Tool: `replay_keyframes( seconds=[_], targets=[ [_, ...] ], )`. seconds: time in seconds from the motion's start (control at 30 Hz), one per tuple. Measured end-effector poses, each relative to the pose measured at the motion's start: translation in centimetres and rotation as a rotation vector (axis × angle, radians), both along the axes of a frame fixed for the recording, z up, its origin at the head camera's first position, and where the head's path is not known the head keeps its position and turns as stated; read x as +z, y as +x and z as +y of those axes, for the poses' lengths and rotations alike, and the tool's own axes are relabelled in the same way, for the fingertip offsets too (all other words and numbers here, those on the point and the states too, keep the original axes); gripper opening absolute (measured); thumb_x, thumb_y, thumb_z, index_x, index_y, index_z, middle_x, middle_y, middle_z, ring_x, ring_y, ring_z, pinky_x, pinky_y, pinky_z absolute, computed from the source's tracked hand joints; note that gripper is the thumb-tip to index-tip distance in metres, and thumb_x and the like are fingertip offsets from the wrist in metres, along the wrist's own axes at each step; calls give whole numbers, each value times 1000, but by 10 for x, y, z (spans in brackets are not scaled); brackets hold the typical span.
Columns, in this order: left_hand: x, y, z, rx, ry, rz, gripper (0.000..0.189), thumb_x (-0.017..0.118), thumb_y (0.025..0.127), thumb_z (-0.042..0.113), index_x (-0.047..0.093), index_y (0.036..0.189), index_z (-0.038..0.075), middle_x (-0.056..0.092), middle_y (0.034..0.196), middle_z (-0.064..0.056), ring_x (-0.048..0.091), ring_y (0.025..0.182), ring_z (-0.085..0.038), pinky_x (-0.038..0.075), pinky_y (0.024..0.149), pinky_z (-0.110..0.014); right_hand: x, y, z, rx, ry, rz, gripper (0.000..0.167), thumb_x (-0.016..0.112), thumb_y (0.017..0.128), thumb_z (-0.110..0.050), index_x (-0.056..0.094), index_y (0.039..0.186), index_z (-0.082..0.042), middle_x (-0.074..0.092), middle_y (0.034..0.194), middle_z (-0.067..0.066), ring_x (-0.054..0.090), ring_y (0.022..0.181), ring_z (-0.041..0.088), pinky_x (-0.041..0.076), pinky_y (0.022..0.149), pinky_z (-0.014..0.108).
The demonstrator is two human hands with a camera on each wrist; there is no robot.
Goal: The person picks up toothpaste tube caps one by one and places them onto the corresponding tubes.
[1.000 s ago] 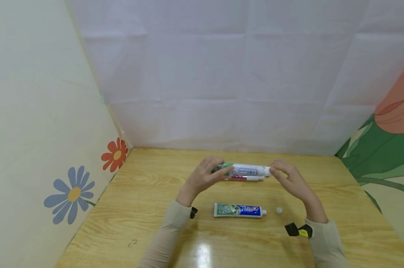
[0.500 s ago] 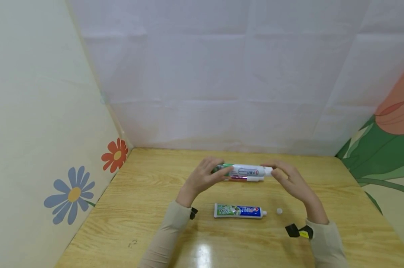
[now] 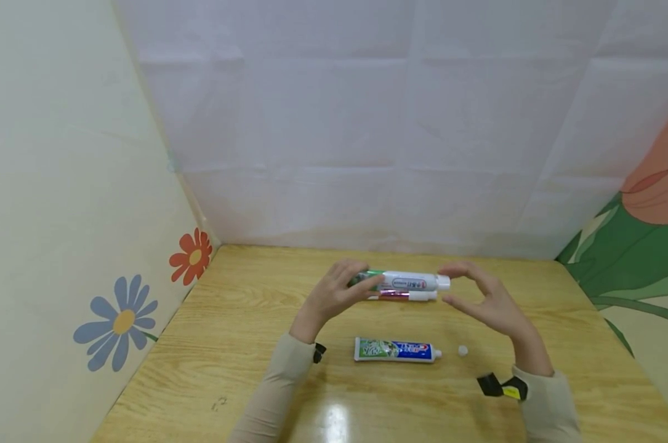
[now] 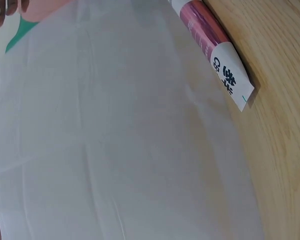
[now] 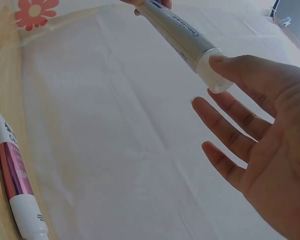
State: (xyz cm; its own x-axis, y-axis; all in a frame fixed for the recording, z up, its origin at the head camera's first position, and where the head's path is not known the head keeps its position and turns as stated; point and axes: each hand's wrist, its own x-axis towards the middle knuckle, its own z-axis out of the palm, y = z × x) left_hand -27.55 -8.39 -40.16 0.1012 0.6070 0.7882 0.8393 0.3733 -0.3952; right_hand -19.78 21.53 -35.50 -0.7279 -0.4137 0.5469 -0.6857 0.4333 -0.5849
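Note:
My left hand (image 3: pixel 332 296) grips the back half of a white and green toothpaste tube (image 3: pixel 410 280), held level above the table. A white cap (image 3: pixel 443 282) sits on the tube's right end. Thumb and fingers of my right hand (image 3: pixel 497 304) are spread around that cap. In the right wrist view the thumb overlaps the cap (image 5: pixel 215 72), and I cannot tell whether it touches; the other fingers stand apart from it. The left wrist view barely catches the left hand.
A pink and white toothpaste tube (image 3: pixel 397 296) lies on the wooden table (image 3: pixel 245 344) behind the held one. Nearer lies a green and blue toothpaste tube (image 3: pixel 394 349), its nozzle bare, with a small white cap (image 3: pixel 463 351) to its right. A white sheet (image 3: pixel 322 123) hangs behind.
My right hand has gone from pinching the cap to spread fingers and shifted slightly right. The left hand and its tube have stayed nearly still.

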Motion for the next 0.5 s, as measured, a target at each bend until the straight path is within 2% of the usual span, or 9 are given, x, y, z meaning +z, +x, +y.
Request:
replay_keyframes(
  seconds=[0.1, 0.33, 0.5],
  targets=[
    [0, 0, 1, -6, 5, 16, 46, 71, 80, 30, 55, 120, 14, 53, 104, -11, 50, 93, -20, 47, 82, -27, 5, 3, -2, 17, -15, -15, 41, 67, 76, 11, 57, 114, 1, 60, 112, 12, 51, 107, 3, 36, 96, 18],
    [0, -1, 2, -14, 7, 29, 59, 81, 68, 28, 56, 119, 14, 51, 106, -11, 49, 93, -20, 47, 82, -27, 4, 3, -1, 18, -4, 5, 38, 67, 77, 10, 59, 113, -1, 61, 110, 8, 52, 104, 3, 37, 95, 20],
    [1, -1, 1, -16, 8, 17, 51, 75, 76, 29, 55, 120, 14, 51, 105, -11, 49, 93, -20, 46, 82, -27, 5, 5, -1, -10, 20, -23, 37, 66, 80, 7, 60, 115, -3, 62, 113, 7, 51, 109, -1, 32, 98, 17]
  ],
)
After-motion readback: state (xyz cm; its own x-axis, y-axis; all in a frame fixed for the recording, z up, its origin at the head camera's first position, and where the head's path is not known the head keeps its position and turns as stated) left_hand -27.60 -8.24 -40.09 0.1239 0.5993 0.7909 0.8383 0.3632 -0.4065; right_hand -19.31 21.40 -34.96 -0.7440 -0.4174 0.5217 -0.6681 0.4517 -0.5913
